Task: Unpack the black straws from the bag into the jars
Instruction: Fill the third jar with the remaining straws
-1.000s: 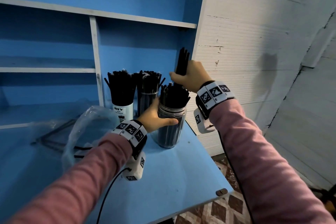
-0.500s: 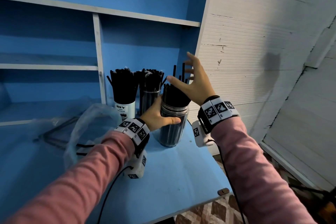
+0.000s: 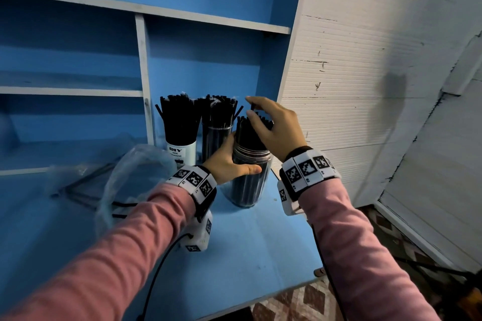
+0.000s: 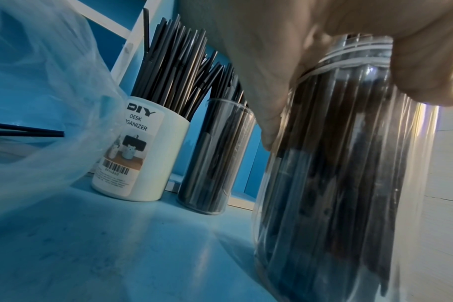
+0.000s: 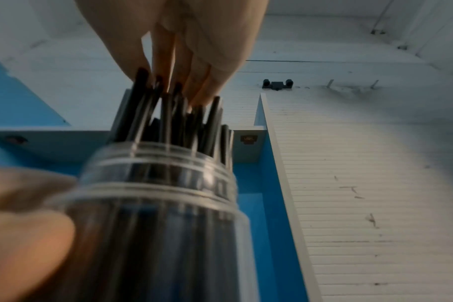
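We see the left hand (image 3: pixel 227 161) wrapped around the upper body of the nearest clear jar (image 3: pixel 247 185), thumb across the front and fingers curled behind the glass. The jar stands upright on the blue desk (image 3: pixel 247 247), packed with black straws (image 3: pixel 247 133) whose tips rise above its threaded neck. The right hand (image 3: pixel 276 128) hangs over those tips with fingers extended and a little spread — in the right wrist view the fingertips (image 5: pixel 202 90) touch the straw ends and clasp nothing.

From the held jar, a second clear jar (image 3: pixel 216 138) sits at about ten o'clock, and a white desk organizer (image 3: pixel 182 151) stands further along at nine o'clock; both are crammed with straws. At about eight o'clock the clear plastic bag (image 3: pixel 135 177) lies crumpled on the desk — a few loose straws (image 3: pixel 78 190) show inside and beside it. The blue shelf unit (image 3: pixel 140 73) rises behind.
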